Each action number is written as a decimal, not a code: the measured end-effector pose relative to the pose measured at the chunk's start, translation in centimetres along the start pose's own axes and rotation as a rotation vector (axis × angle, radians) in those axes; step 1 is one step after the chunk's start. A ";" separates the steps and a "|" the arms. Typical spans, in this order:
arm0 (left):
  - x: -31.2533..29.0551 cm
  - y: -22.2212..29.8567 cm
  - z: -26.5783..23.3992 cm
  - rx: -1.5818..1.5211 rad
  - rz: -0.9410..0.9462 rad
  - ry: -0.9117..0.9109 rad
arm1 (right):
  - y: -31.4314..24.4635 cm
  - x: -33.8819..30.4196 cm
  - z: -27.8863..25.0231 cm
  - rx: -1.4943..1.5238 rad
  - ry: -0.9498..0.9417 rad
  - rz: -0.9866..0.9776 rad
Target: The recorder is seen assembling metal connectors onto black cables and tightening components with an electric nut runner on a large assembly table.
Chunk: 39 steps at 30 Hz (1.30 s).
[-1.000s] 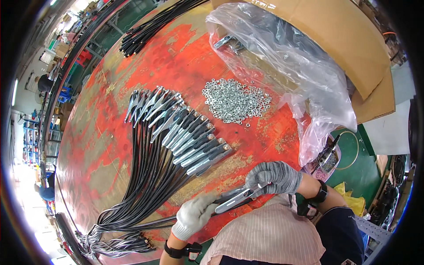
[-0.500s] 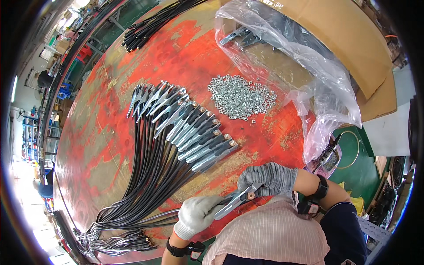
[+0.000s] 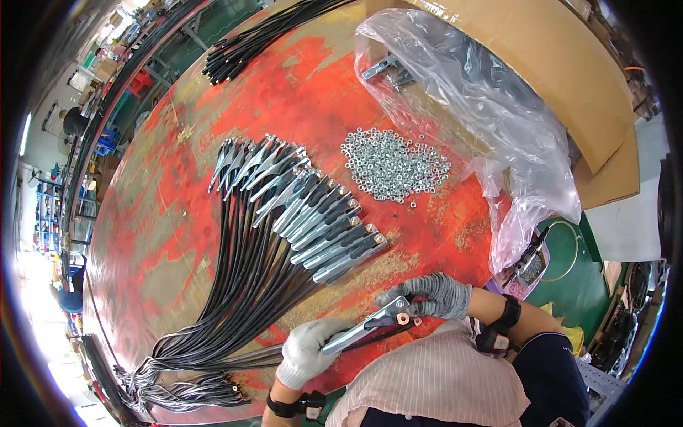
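My left hand (image 3: 309, 349), in a white knit glove, is closed around the handle end of a silver metal spring clamp (image 3: 366, 325). The fingers of my right hand (image 3: 440, 294), in a grey knit glove, grip its jaw end. A copper piece (image 3: 403, 319) shows at the jaw. Beneath the clamp, a black cable (image 3: 380, 336) runs from my left hand and ends in a copper ring lug (image 3: 417, 322) near my right thumb. Whether this cable is fixed to the clamp cannot be made out. Beyond my hands lies a fanned row of similar clamps (image 3: 324, 231) with black cables.
A pile of small metal nuts (image 3: 395, 165) lies on the worn red table (image 3: 299, 92). At the back right stands a cardboard box (image 3: 569, 78) with a plastic bag (image 3: 477, 92) over its edge. More black cables (image 3: 238, 57) lie at the far left; a small tub (image 3: 526, 274) sits right.
My right hand has loosened from a tighter fist and shifted slightly at the jaw end. The clamp has moved and turned, and a copper lug now shows beside it.
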<state>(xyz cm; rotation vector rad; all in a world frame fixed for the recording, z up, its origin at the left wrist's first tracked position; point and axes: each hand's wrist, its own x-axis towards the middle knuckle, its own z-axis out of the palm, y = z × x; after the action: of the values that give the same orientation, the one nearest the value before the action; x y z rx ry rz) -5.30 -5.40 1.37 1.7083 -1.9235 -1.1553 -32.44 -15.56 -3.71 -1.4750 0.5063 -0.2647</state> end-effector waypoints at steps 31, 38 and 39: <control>0.8 1.8 1.7 0.286 0.076 0.214 | 0.2 1.6 1.1 0.574 0.267 0.109; 1.1 1.9 1.3 0.195 0.031 0.171 | 0.3 1.8 1.5 0.644 0.368 0.064; 1.3 1.9 1.1 0.194 0.031 0.172 | 0.4 1.7 1.3 0.630 0.356 0.072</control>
<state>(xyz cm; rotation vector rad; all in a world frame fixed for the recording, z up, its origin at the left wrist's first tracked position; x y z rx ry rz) -7.71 -6.30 1.73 1.8023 -2.0014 -0.8035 -30.36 -15.16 -4.32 -0.7948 0.6838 -0.5783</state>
